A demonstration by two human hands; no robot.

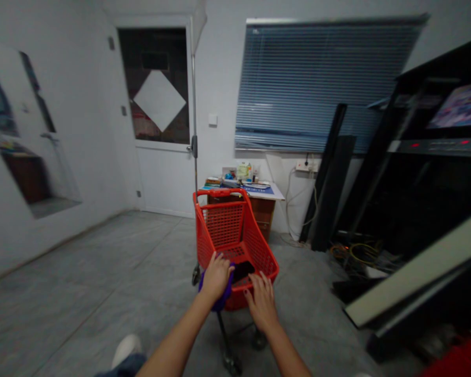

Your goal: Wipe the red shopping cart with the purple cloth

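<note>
A red plastic shopping cart [222, 225] stands in front of me, its near end within reach. My left hand [217, 276] is closed over a bunched purple cloth [222, 302], pressed against the near left corner of the basket rim. My right hand [262, 297] rests at the near right part of the rim, fingers spread, holding nothing; its fingertips seem to touch the edge. Inside the basket, between the hands, lies a dark object [242, 270] whose kind I cannot make out.
A small desk [265, 213] with papers and small items stands behind the cart, near a white door [165, 180]. On the right are a dark equipment rack [427, 193], leaning black panels [332, 193], a pale board [419, 269] and tangled cables [363, 254]. A mirror [35, 157] is at left.
</note>
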